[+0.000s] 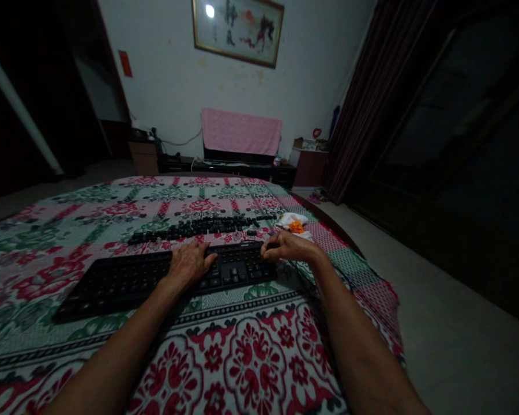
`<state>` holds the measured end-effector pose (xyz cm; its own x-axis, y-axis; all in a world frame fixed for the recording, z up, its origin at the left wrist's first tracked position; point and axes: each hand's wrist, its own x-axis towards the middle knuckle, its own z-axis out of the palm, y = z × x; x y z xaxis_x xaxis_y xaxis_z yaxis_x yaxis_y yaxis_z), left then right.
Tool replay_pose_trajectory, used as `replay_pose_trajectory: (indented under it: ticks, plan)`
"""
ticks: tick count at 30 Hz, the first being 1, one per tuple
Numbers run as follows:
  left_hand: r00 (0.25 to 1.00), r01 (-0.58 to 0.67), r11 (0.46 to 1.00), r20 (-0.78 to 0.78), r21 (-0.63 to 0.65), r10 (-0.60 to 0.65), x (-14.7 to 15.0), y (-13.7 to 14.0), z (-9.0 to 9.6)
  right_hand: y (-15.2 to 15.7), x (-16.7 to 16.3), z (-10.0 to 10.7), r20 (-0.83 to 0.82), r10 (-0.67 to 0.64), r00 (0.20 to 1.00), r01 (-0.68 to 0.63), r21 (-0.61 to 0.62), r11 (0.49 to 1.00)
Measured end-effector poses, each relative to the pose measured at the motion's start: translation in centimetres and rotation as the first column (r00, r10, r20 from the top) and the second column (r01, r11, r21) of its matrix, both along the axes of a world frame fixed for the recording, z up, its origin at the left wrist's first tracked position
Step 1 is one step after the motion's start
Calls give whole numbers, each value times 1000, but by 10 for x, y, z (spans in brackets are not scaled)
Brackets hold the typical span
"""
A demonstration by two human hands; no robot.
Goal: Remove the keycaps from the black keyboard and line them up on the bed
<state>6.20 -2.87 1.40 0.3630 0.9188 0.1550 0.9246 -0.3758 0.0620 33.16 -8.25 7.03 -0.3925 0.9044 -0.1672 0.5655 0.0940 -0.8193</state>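
Observation:
A black computer keyboard (125,282) lies slanted on the patterned tablecloth (251,351), and parts of its right half show no keycaps. My left hand (189,262) rests flat across the middle of the keyboard, fingers toward its back edge and thumb apart. At the keyboard's right end, my right hand (288,246) is closed in a pinch just over the keys; what its fingertips hold, if anything, cannot be made out. Behind the keyboard, several loose black keycaps (216,225) lie in a long band. One dark keycap (251,233) sits apart, nearer the right hand.
A crumpled white cloth (290,219) with an orange piece (296,227) lies beyond my right hand. A dark cable runs beneath the right wrist. Past the round table stand a low cabinet (242,169) and a screen under a pink towel (242,131).

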Motion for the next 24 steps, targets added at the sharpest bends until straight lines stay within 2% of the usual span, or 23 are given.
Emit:
replay_pose_trajectory:
  ticks: [3, 8, 10, 13, 16, 19, 21, 24]
  plan:
    - [1000, -11, 1000, 1, -3, 11, 0, -1, 0, -3, -1, 9, -20, 4, 1000, -3, 42, 999]
    - [1000, -27, 999, 2, 28, 27, 1, -4, -3, -8, 1, 35, -110, -13, 994, 36, 215, 976]
    - [999, -31, 999, 13, 18, 31, 1, -4, -4, -6, 0, 34, -113, 2, 994, 22, 216, 976]
    - [996, -15, 1000, 83, 26, 13, 0, -1, -4, 4, -9, 23, -179, -4, 984, 37, 185, 982]
    - [964, 100, 991, 238, 86, -118, 0, 0, -1, 14, -24, 12, -245, -1, 970, 49, 192, 980]
    - [867, 295, 951, 392, 91, -307, 6, -2, 3, 20, -38, 6, -226, 22, 974, 28, 215, 976]
    - [803, 403, 911, 444, 87, -398, 10, -5, 3, 22, -47, 2, -201, 49, 978, -2, 225, 974]
    - [761, 457, 882, 462, 114, -455, 15, -8, -1, 23, -55, -5, -207, 86, 975, -36, 238, 971]
